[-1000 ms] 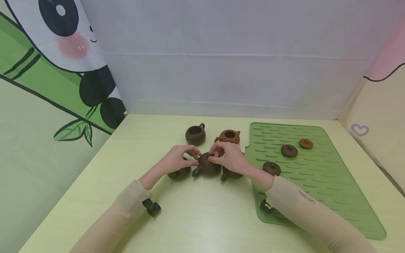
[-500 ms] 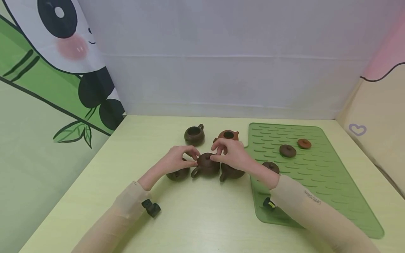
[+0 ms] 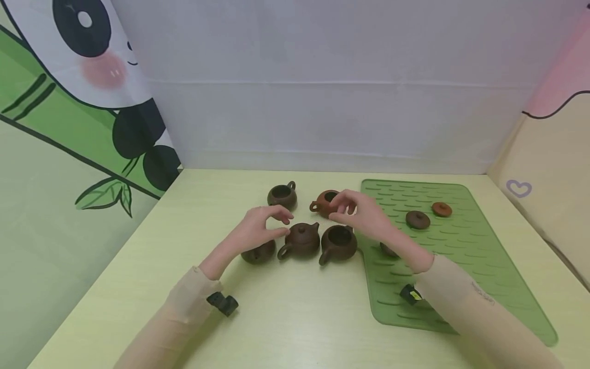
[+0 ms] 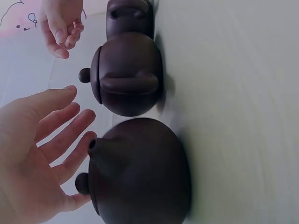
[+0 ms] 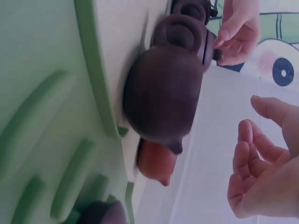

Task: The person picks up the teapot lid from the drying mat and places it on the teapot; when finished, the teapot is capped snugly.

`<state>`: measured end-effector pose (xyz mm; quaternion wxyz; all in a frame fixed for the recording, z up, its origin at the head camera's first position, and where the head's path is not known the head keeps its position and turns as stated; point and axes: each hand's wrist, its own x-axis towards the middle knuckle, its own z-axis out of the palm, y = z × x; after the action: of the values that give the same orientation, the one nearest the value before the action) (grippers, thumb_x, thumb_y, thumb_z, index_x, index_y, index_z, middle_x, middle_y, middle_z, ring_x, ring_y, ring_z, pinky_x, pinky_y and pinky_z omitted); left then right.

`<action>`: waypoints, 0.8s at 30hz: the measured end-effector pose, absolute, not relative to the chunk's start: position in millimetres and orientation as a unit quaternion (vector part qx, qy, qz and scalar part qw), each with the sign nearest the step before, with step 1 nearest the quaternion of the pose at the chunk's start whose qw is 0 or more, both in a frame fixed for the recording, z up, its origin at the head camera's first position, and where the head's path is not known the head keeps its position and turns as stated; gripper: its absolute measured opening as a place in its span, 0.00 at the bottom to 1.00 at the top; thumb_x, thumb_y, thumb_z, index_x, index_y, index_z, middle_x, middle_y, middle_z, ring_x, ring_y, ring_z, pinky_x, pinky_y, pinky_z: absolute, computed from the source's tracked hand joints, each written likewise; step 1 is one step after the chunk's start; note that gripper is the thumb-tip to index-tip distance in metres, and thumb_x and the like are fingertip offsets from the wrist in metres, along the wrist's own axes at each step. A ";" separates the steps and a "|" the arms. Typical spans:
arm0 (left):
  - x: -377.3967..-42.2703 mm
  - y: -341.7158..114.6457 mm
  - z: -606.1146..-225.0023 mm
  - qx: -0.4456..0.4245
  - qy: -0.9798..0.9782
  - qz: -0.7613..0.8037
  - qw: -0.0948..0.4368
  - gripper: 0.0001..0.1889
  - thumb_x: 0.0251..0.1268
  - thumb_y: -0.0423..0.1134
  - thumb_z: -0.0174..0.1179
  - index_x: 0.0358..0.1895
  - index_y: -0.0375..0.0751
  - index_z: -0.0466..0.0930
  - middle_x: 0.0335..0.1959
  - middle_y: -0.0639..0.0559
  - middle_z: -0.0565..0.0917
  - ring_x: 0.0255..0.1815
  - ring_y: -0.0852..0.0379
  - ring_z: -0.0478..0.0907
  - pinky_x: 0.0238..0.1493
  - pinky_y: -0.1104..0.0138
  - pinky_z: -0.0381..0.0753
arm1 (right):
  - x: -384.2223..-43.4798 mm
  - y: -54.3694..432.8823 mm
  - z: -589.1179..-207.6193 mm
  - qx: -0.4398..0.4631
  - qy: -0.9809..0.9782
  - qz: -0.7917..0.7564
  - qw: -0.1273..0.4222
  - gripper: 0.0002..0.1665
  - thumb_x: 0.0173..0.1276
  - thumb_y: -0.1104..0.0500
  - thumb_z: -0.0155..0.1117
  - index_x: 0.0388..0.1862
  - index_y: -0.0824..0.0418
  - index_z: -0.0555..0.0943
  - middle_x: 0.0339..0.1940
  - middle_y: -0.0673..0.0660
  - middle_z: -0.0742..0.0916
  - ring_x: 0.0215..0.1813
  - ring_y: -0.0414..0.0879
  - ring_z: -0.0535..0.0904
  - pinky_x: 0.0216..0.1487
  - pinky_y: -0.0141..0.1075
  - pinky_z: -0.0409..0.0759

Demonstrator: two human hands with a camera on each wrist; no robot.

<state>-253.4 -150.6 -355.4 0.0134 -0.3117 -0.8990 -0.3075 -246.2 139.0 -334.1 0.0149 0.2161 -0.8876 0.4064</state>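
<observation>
In the head view, a dark brown lidded teapot [image 3: 305, 245] stands in the middle of the front row. My left hand [image 3: 257, 228] hovers at its left with thumb and fingers apart, over another dark teapot [image 3: 259, 254]; that one's knobbed lid shows in the left wrist view. My right hand [image 3: 364, 214] is raised above a lidless dark teapot [image 3: 340, 248], fingers loosely bent and holding nothing. Partly behind that hand is a reddish-brown teapot [image 3: 322, 206], also lidless. A lidless dark teapot [image 3: 279, 200] stands at the back left.
A green ridged mat [image 3: 442, 277] covers the table's right side. On it lie a dark lid [image 3: 418, 220], a reddish lid [image 3: 442, 209] and another dark lid [image 3: 388, 250], half hidden by my right wrist. A pale curtain [image 3: 322, 123] hangs behind the table [image 3: 295, 318].
My right hand has come off the middle teapot's lid and moved right and up, uncovering the lidless teapot. My left hand has opened slightly and lifted a little off the middle teapot.
</observation>
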 end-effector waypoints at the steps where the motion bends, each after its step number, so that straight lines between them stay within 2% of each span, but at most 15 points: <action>1: -253.1 -148.6 -353.8 -0.313 -0.897 -0.312 0.014 0.15 0.63 0.40 0.67 0.52 0.42 0.81 0.43 0.49 0.88 0.51 0.47 0.84 0.60 0.46 0.76 | -246.3 142.7 -333.3 0.210 -0.890 0.404 0.017 0.16 0.65 0.53 0.70 0.49 0.57 0.82 0.34 0.52 0.84 0.36 0.46 0.75 0.35 0.34 0.73; 7: -252.6 -134.2 -348.7 -0.330 -0.886 -0.324 0.028 0.15 0.64 0.40 0.67 0.52 0.41 0.81 0.47 0.45 0.87 0.53 0.50 0.83 0.59 0.50 0.78 | -247.5 164.1 -329.8 0.183 -0.895 0.407 0.028 0.15 0.67 0.53 0.68 0.50 0.55 0.81 0.35 0.53 0.84 0.37 0.46 0.76 0.32 0.33 0.72; 14: -254.4 -114.7 -350.6 -0.371 -0.878 -0.295 0.067 0.16 0.63 0.39 0.67 0.52 0.39 0.82 0.49 0.46 0.87 0.53 0.50 0.82 0.58 0.53 0.80 | -245.2 186.0 -329.3 0.153 -0.898 0.410 0.039 0.15 0.68 0.50 0.67 0.51 0.52 0.81 0.38 0.54 0.85 0.42 0.46 0.76 0.39 0.35 0.73; 18: -254.1 -103.0 -351.9 -0.380 -0.885 -0.258 0.077 0.17 0.63 0.41 0.67 0.54 0.42 0.82 0.50 0.50 0.86 0.54 0.51 0.82 0.59 0.55 0.78 | -241.5 195.9 -329.6 0.144 -0.899 0.411 0.053 0.17 0.69 0.50 0.66 0.53 0.54 0.80 0.40 0.55 0.86 0.44 0.46 0.77 0.42 0.35 0.74; 24: -254.1 -87.6 -354.7 -0.380 -0.898 -0.214 0.054 0.19 0.63 0.44 0.67 0.57 0.47 0.81 0.50 0.50 0.86 0.56 0.50 0.81 0.61 0.44 0.72 | -233.8 210.7 -334.9 0.144 -0.897 0.408 0.084 0.17 0.70 0.51 0.65 0.54 0.55 0.80 0.41 0.56 0.86 0.42 0.44 0.77 0.42 0.32 0.75</action>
<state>-254.1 -87.6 -354.7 0.0543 -0.3797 -0.8984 -0.2142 -233.8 210.7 -334.9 0.0838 0.1438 -0.8975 0.4085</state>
